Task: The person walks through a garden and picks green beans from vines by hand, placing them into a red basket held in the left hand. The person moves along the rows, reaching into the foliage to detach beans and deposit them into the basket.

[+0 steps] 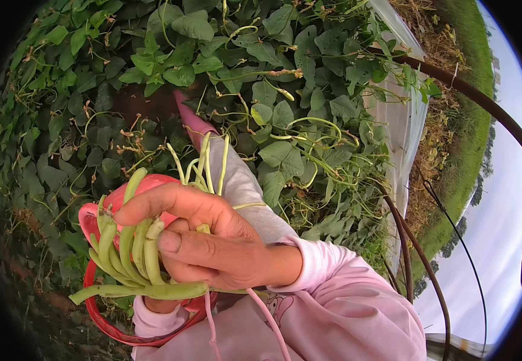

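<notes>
My right hand [215, 239] grips a bundle of pale green long beans [127, 252], its thumb and bent index finger closed around them. Several bean ends hang folded over on the left, while thin ends stick out beyond the knuckles. One thicker bean lies crosswise under the bundle. Of my left hand [160, 306], only the wrist shows below the beans; its fingers are hidden. A red plastic container [127, 194] is partly visible behind the bundle. A red band [96, 316], apparently its handle, curves around the left sleeve.
Leafy bean vines [283, 158] with hanging pods surround me. A leg in grey trousers [238, 171] and a pink boot [193, 119] stands among them. To the right are plastic sheeting [400, 131], curved brown poles [482, 97], a dark cord [459, 239] and grass [464, 90].
</notes>
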{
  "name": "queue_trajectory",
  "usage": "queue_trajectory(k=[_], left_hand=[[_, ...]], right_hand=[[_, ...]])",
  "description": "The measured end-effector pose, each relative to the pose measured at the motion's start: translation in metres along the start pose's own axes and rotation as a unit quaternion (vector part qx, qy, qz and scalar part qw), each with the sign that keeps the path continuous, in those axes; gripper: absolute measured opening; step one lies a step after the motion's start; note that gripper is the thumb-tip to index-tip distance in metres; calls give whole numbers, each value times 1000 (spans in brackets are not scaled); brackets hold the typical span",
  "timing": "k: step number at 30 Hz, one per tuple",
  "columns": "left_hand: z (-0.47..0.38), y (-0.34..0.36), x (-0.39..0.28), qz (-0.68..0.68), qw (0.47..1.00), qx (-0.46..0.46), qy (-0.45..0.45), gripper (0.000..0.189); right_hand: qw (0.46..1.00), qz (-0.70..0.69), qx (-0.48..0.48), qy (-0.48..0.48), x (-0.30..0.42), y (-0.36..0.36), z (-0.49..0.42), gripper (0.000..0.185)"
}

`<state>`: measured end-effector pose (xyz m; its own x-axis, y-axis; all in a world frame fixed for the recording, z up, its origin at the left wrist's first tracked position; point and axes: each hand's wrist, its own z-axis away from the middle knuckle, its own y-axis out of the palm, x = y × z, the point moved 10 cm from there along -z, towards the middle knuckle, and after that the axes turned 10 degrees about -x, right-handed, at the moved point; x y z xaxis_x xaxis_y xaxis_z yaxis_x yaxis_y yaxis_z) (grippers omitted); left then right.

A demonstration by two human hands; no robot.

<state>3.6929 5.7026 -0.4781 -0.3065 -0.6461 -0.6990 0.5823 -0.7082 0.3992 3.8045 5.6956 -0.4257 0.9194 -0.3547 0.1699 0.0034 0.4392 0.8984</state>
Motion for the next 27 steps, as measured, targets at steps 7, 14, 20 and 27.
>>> queue_trajectory(k=[7,14,20,27], left_hand=[[-1,6,1,24,995,0,-94,68],[11,-29,3,-149,975,-114,-118,23],[34,-63,-7,-176,954,-207,-125,16],[63,-84,0,-187,944,-240,-129,22]], right_hand=[[990,42,-129,33,2,-46,-22,32],[768,514,-380,40,84,-273,47,26],[671,648,-349,95,50,-371,93,23],[687,586,-417,-105,86,-365,-1,30]])
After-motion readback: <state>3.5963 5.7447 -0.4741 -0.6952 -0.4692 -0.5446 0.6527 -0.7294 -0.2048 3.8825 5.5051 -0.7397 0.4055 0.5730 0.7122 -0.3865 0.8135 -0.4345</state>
